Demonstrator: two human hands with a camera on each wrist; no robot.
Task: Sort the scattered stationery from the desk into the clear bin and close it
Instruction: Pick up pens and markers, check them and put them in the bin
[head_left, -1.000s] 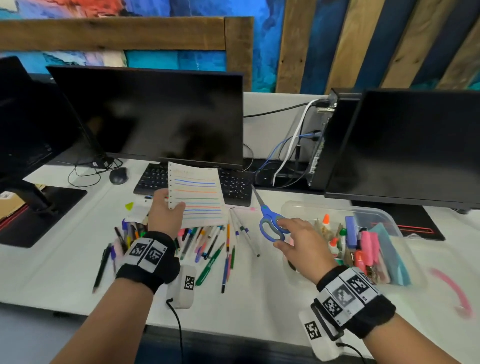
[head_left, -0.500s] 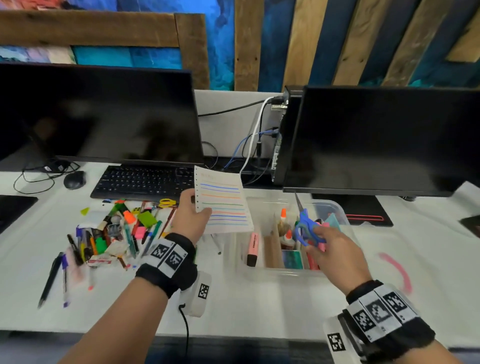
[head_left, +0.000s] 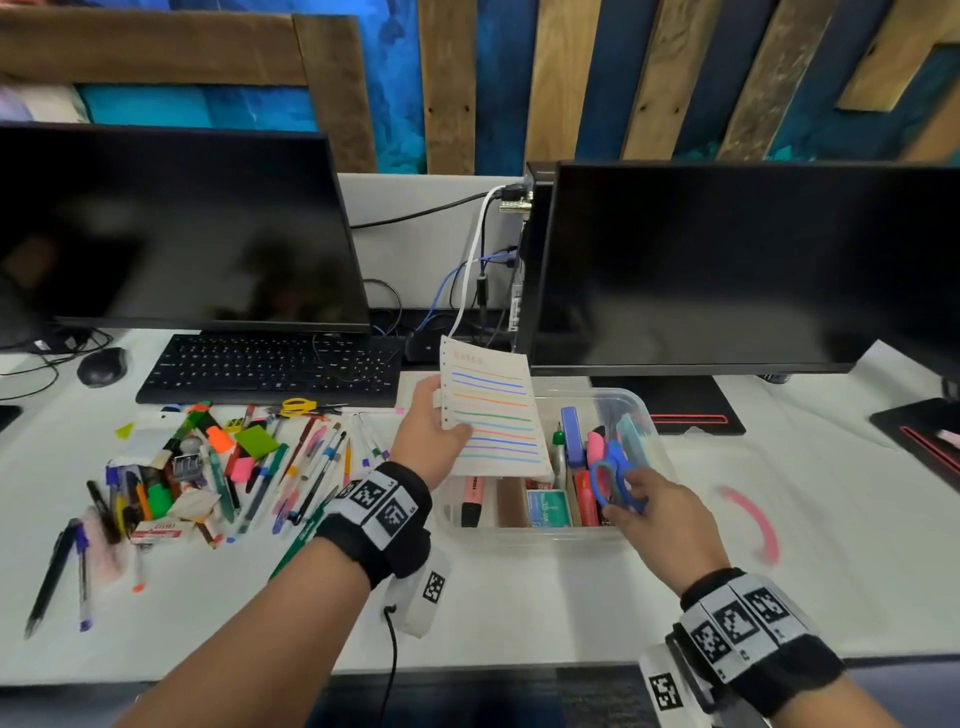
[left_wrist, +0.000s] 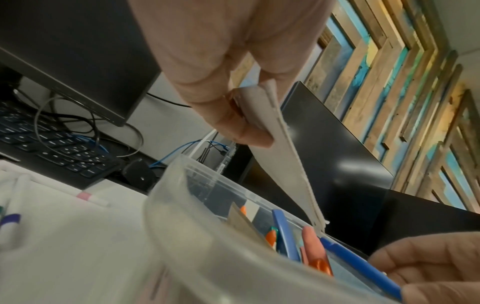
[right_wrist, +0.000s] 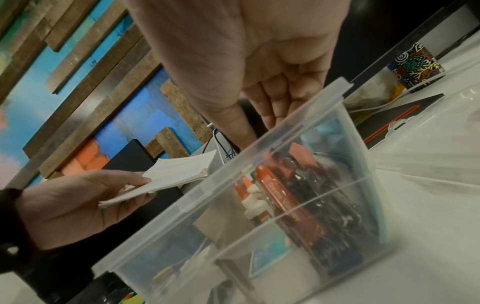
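A clear bin (head_left: 524, 536) stands on the white desk, holding markers, glue and boxes. My left hand (head_left: 439, 426) pinches a notepad (head_left: 496, 415) with coloured lines by its left edge, upright above the bin's left part. My right hand (head_left: 631, 496) grips blue scissors (head_left: 610, 475), which point down into the bin's right part among pink and blue items. The left wrist view shows the notepad (left_wrist: 280, 148) held over the bin's rim (left_wrist: 207, 174). In the right wrist view my fingers (right_wrist: 272, 107) reach inside the bin (right_wrist: 285, 205).
A heap of pens, markers and sticky notes (head_left: 234, 467) lies left of the bin, with yellow scissors (head_left: 298, 406) near a black keyboard (head_left: 270, 369). Two dark monitors stand behind. A clear lid (head_left: 753, 519) with a pink mark lies to the right.
Both hands moved right from the pen heap to the bin. The blue scissors went down into the bin's right part, and the notepad now hangs over its left part.
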